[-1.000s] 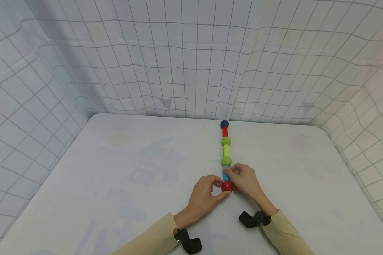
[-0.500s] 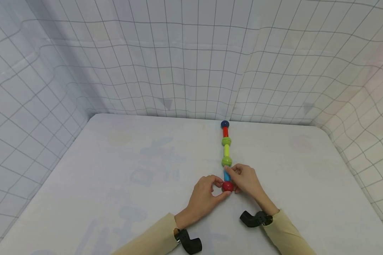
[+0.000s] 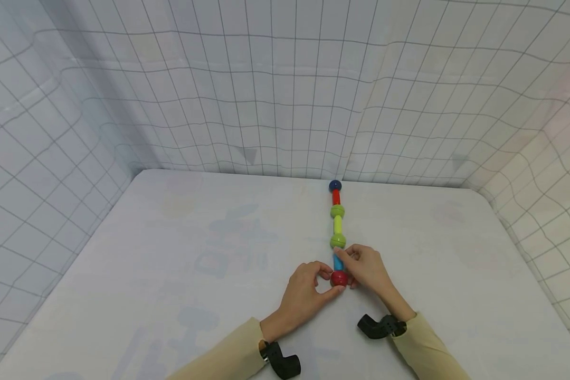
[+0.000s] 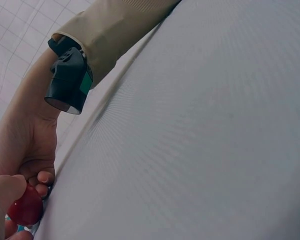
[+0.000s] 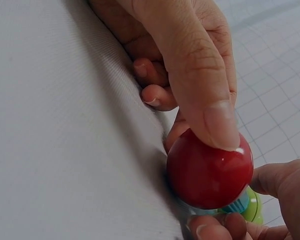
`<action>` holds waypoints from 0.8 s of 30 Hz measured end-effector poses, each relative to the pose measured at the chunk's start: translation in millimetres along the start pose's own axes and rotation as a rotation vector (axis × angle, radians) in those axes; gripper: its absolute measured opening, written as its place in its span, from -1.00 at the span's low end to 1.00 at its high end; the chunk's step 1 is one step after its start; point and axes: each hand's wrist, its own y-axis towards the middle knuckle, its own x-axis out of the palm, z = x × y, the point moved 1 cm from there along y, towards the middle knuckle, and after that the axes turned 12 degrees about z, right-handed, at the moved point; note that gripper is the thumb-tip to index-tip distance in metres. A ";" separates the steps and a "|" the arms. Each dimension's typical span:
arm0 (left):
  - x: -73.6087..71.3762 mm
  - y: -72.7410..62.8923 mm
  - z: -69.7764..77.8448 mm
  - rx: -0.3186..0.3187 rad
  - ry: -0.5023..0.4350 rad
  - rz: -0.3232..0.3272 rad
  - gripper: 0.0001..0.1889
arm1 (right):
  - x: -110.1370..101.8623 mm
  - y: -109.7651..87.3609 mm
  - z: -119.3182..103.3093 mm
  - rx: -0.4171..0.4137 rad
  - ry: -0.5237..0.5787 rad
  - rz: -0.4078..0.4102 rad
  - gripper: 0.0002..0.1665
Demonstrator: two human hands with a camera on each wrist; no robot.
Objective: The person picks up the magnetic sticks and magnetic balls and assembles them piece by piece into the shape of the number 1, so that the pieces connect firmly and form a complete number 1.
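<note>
A straight row of toy balls and rods lies on the white table (image 3: 247, 237). From the far end it runs navy ball (image 3: 335, 186), red rod (image 3: 336, 197), green ball (image 3: 337, 211), yellow-green rod (image 3: 338, 225), green ball (image 3: 338, 241), blue rod (image 3: 338, 263), red ball (image 3: 339, 278). My left hand (image 3: 302, 295) pinches the red ball at the near end, its thumb pressed on the ball in the right wrist view. Thumb and fingers of my right hand (image 3: 364, 268) hold the blue rod, partly covering it. Both hands stay low over the table.
Behind the table hangs a white curtain (image 3: 285, 95) with a dark grid, which also closes in both sides. A black wrist camera (image 3: 285, 364) sits on my left wrist, another black camera (image 3: 380, 326) on my right.
The row has shifted very slightly to the right, along with my right hand. My left hand has kept its place and its pinch on the red ball.
</note>
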 end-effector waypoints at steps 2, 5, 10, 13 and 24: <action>0.1 -0.1 -0.3 0.002 0.001 0.003 -0.67 | -0.3 0.0 0.0 -0.001 -0.003 -0.001 -0.59; 0.6 -0.3 -0.6 0.002 0.003 0.006 -0.67 | -0.9 -0.1 -0.3 0.000 -0.009 -0.007 -0.57; 1.5 -0.2 0.0 -0.009 -0.003 0.013 -0.66 | -3.1 0.5 -0.2 0.008 -0.017 -0.018 -0.55; 1.9 0.4 0.5 -0.020 -0.013 0.015 -0.66 | -4.7 1.6 1.2 0.006 -0.014 -0.017 -0.54; -1.4 -0.2 -5.0 -0.182 -0.121 -0.019 -0.72 | -15.6 6.8 11.4 -0.010 -0.130 0.027 -0.42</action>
